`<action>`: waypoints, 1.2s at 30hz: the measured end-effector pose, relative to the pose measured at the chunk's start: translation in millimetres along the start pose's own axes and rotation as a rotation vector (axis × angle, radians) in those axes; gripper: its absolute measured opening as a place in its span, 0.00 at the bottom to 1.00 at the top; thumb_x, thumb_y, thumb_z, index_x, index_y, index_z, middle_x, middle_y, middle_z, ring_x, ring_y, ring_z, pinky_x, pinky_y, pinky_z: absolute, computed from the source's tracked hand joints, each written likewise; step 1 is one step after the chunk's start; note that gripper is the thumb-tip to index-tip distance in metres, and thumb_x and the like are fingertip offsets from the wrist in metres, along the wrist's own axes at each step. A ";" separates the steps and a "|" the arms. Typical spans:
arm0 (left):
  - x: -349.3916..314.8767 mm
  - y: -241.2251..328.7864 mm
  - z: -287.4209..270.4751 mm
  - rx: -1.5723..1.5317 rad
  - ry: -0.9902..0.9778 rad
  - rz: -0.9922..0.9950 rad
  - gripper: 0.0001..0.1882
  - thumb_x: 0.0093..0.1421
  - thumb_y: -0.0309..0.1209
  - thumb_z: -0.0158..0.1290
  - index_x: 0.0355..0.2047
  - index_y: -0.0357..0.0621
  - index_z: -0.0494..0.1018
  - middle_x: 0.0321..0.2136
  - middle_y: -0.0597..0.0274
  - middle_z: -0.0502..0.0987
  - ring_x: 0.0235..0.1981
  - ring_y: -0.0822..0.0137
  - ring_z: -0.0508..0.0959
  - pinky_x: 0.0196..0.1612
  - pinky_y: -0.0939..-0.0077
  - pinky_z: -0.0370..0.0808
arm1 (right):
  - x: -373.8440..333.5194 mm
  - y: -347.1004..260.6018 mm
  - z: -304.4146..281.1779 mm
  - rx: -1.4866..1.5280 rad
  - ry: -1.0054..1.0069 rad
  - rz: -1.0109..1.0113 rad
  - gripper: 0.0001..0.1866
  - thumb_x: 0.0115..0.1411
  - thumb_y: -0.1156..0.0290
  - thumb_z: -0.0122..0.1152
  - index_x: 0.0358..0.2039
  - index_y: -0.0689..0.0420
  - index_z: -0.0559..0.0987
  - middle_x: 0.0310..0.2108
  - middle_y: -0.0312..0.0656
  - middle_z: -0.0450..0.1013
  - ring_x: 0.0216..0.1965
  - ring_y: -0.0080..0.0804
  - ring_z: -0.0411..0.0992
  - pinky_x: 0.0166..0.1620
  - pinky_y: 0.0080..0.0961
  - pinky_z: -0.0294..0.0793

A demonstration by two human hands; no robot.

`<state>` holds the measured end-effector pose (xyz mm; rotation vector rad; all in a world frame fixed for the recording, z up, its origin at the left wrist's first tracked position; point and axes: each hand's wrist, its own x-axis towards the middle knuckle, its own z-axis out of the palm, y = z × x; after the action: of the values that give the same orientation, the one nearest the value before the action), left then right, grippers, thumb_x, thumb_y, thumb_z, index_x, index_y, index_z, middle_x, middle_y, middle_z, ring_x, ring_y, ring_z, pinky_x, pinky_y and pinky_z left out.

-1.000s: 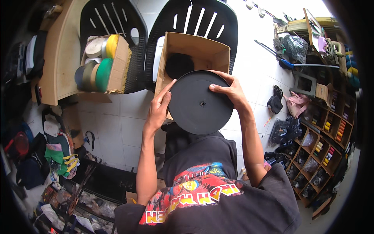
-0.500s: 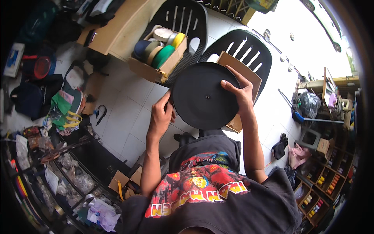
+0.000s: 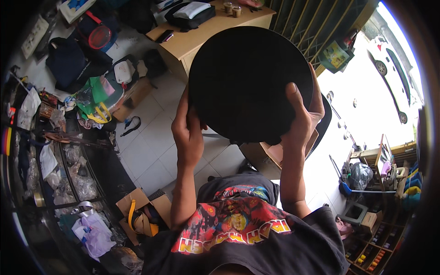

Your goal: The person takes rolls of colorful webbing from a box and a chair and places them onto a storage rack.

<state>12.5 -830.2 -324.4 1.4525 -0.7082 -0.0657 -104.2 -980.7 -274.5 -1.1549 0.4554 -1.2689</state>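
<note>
A large round black roll [image 3: 250, 82], flat and seemingly of wound webbing, is held up in front of me between both hands. At its left edge my left hand [image 3: 187, 126] is closed, with the fingers curled at the rim and partly hidden behind it. My right hand [image 3: 302, 117] grips the right edge, its thumb on the near face and its fingers behind. The roll's face is in dark shadow, so its windings cannot be made out.
Beyond the roll stands a wooden desk [image 3: 183, 46] with a black bag [image 3: 189, 17]. Below the roll is an open cardboard box [image 3: 261, 153]. Cluttered shelving [image 3: 68, 183] runs along the left, beside a box with a yellow strap [image 3: 133, 217]. Thread racks [image 3: 373, 256] stand at lower right.
Both hands have raised the roll up and toward me, so it looks larger and covers the chairs and the box of coloured rolls. The view has tilted up, showing more of the desk.
</note>
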 end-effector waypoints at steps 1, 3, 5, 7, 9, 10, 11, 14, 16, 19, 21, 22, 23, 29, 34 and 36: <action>-3.4 4.5 -6.3 -0.063 0.020 0.001 0.21 0.67 0.22 0.37 0.60 0.37 0.61 0.32 0.63 0.73 0.22 0.82 0.65 0.23 0.86 0.64 | -5.9 -2.6 10.9 0.063 0.009 -0.020 0.36 0.49 0.74 0.70 0.58 0.65 0.66 0.46 0.47 0.74 0.45 0.31 0.73 0.51 0.26 0.72; -8.5 11.5 -16.8 -0.189 0.055 0.007 0.20 0.67 0.24 0.38 0.60 0.35 0.61 0.36 0.62 0.73 0.22 0.81 0.66 0.23 0.85 0.64 | -14.8 -4.4 28.6 0.116 0.030 -0.061 0.35 0.51 0.74 0.68 0.59 0.66 0.65 0.48 0.48 0.72 0.47 0.32 0.72 0.52 0.27 0.71; -12.7 18.0 -28.7 -0.190 0.079 0.094 0.21 0.68 0.25 0.39 0.60 0.33 0.60 0.41 0.60 0.73 0.27 0.79 0.70 0.27 0.85 0.68 | -26.2 -5.2 47.8 0.168 0.066 -0.052 0.34 0.52 0.73 0.68 0.58 0.66 0.65 0.48 0.48 0.72 0.47 0.32 0.72 0.52 0.28 0.71; -16.1 20.1 -36.6 -0.148 0.124 0.141 0.21 0.68 0.26 0.39 0.60 0.33 0.59 0.47 0.57 0.73 0.34 0.76 0.73 0.34 0.84 0.70 | -34.4 -1.8 64.8 0.240 0.077 -0.061 0.34 0.53 0.72 0.67 0.59 0.66 0.65 0.48 0.48 0.71 0.47 0.33 0.72 0.52 0.28 0.71; -20.2 16.4 -41.7 -0.067 0.190 0.148 0.22 0.68 0.27 0.40 0.61 0.33 0.58 0.52 0.54 0.71 0.42 0.71 0.75 0.42 0.81 0.72 | -41.5 2.9 80.7 0.257 0.090 -0.093 0.34 0.53 0.71 0.67 0.59 0.65 0.65 0.49 0.48 0.71 0.47 0.33 0.72 0.52 0.28 0.70; -24.0 15.0 -44.8 -0.100 0.195 0.076 0.23 0.68 0.24 0.36 0.63 0.33 0.54 0.52 0.51 0.70 0.46 0.66 0.74 0.48 0.76 0.71 | -46.4 4.8 87.6 0.238 0.101 -0.117 0.33 0.54 0.71 0.66 0.59 0.65 0.65 0.48 0.48 0.71 0.47 0.32 0.72 0.52 0.28 0.70; -22.7 11.4 -45.3 -0.132 0.251 0.125 0.23 0.69 0.27 0.36 0.63 0.33 0.54 0.54 0.51 0.67 0.50 0.66 0.71 0.52 0.74 0.67 | -51.0 7.1 94.2 0.220 0.113 -0.143 0.33 0.54 0.71 0.66 0.59 0.65 0.64 0.48 0.48 0.71 0.47 0.32 0.71 0.52 0.28 0.70; -19.5 11.2 -46.2 -0.251 0.389 0.170 0.27 0.69 0.38 0.36 0.63 0.33 0.53 0.61 0.51 0.60 0.62 0.62 0.60 0.62 0.68 0.57 | -68.8 12.3 119.9 0.319 0.131 -0.105 0.32 0.55 0.70 0.65 0.59 0.64 0.65 0.50 0.47 0.70 0.49 0.32 0.70 0.53 0.28 0.68; -17.0 9.7 -47.0 -0.400 0.465 0.185 0.29 0.69 0.42 0.36 0.63 0.34 0.51 0.60 0.51 0.59 0.61 0.61 0.61 0.61 0.68 0.59 | -77.0 23.5 134.3 0.360 0.169 -0.108 0.33 0.55 0.69 0.66 0.59 0.63 0.64 0.51 0.47 0.69 0.50 0.33 0.69 0.55 0.29 0.66; -3.1 17.2 -55.4 -0.455 0.569 0.179 0.30 0.69 0.42 0.34 0.63 0.31 0.51 0.61 0.47 0.58 0.61 0.58 0.62 0.62 0.66 0.59 | -84.8 34.0 152.1 0.330 0.136 -0.152 0.33 0.56 0.70 0.65 0.59 0.62 0.63 0.52 0.46 0.68 0.51 0.32 0.67 0.56 0.31 0.65; 10.0 19.6 -63.2 -0.415 0.635 0.186 0.30 0.69 0.41 0.34 0.62 0.29 0.52 0.61 0.45 0.58 0.60 0.57 0.62 0.62 0.65 0.59 | -83.9 40.7 160.9 0.337 0.064 -0.142 0.29 0.57 0.72 0.62 0.56 0.61 0.61 0.48 0.45 0.68 0.49 0.31 0.67 0.54 0.28 0.64; 17.2 16.3 -70.5 -0.383 0.672 0.201 0.29 0.69 0.40 0.34 0.62 0.29 0.52 0.61 0.45 0.58 0.60 0.57 0.63 0.61 0.65 0.60 | -80.8 44.2 163.8 0.335 -0.009 -0.147 0.28 0.57 0.72 0.62 0.55 0.60 0.61 0.47 0.44 0.68 0.48 0.31 0.68 0.53 0.27 0.64; 24.9 14.1 -79.0 -0.350 0.711 0.217 0.29 0.69 0.40 0.34 0.62 0.29 0.52 0.60 0.45 0.58 0.60 0.58 0.63 0.61 0.65 0.60 | -77.0 47.9 166.3 0.336 -0.085 -0.151 0.27 0.57 0.72 0.62 0.54 0.60 0.60 0.46 0.44 0.68 0.47 0.30 0.68 0.53 0.25 0.64; 79.1 7.5 -148.9 0.117 0.660 0.468 0.25 0.70 0.34 0.33 0.60 0.26 0.55 0.58 0.42 0.64 0.56 0.56 0.69 0.59 0.66 0.64 | -23.7 64.9 206.2 0.220 -0.347 -0.079 0.32 0.50 0.70 0.65 0.53 0.58 0.61 0.45 0.41 0.65 0.48 0.29 0.64 0.54 0.24 0.60; 115.7 -7.8 -168.1 0.267 0.635 0.428 0.24 0.70 0.34 0.35 0.60 0.26 0.56 0.60 0.43 0.62 0.59 0.57 0.66 0.60 0.65 0.63 | 14.9 103.6 248.2 0.248 -0.357 0.069 0.35 0.53 0.65 0.64 0.59 0.63 0.63 0.51 0.47 0.67 0.52 0.34 0.66 0.57 0.29 0.61; 136.1 -14.8 -169.4 0.142 0.715 0.386 0.25 0.69 0.35 0.37 0.60 0.28 0.57 0.59 0.45 0.63 0.59 0.58 0.66 0.60 0.65 0.62 | 12.3 118.6 270.5 0.319 -0.303 0.127 0.36 0.54 0.64 0.65 0.60 0.65 0.63 0.51 0.50 0.68 0.51 0.36 0.67 0.56 0.30 0.63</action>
<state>207.1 -745.2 -276.0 1.3204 -0.3872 0.7789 178.0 -893.8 -261.1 -1.0069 0.0939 -0.9922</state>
